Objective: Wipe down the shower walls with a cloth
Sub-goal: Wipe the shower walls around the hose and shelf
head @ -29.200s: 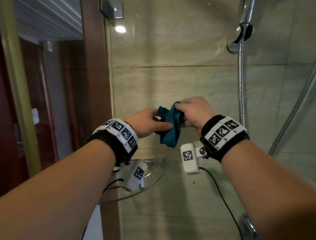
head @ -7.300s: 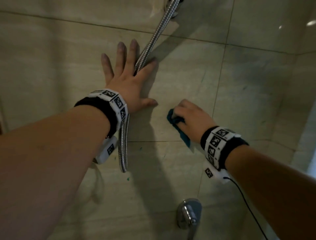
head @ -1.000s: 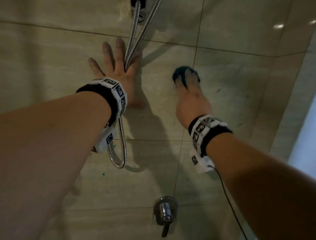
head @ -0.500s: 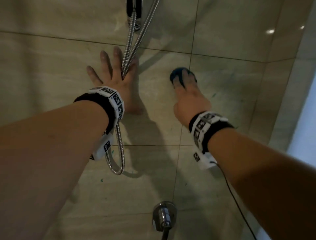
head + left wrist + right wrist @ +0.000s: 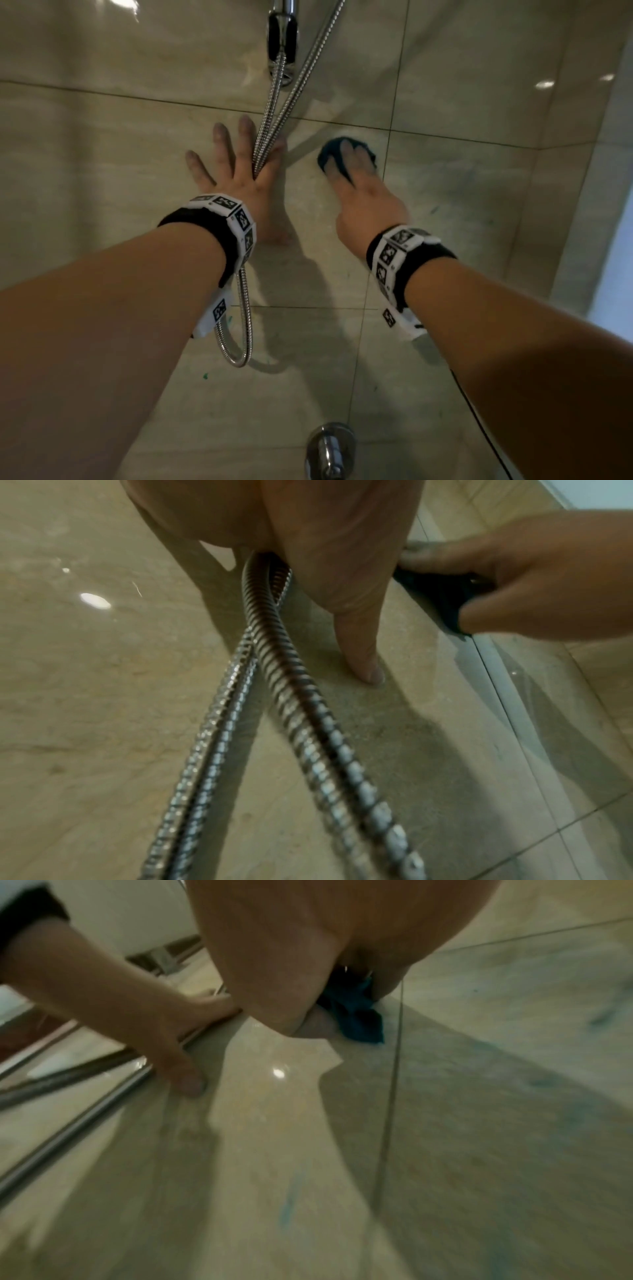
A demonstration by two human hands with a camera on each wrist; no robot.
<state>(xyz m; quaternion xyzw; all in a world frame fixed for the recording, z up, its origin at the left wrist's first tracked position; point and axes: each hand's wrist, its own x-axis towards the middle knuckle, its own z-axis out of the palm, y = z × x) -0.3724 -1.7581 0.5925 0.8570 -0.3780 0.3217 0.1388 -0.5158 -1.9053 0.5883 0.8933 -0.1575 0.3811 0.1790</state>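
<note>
Two hands flat on wall tiles (image 5: 102, 171) — cloth (image 5: 334, 152) under right hand (image 5: 363, 198), left hand (image 5: 239, 174) beside.

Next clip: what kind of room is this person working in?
Most likely a tiled shower stall in a bathroom. A metal shower hose hangs down the beige tile wall, a chrome tap fitting sits low on it, and the right hand presses a teal cloth against the tiles.

Head looks down wall (image 5: 102, 154); 2 wrist views close, sharing it.
</note>
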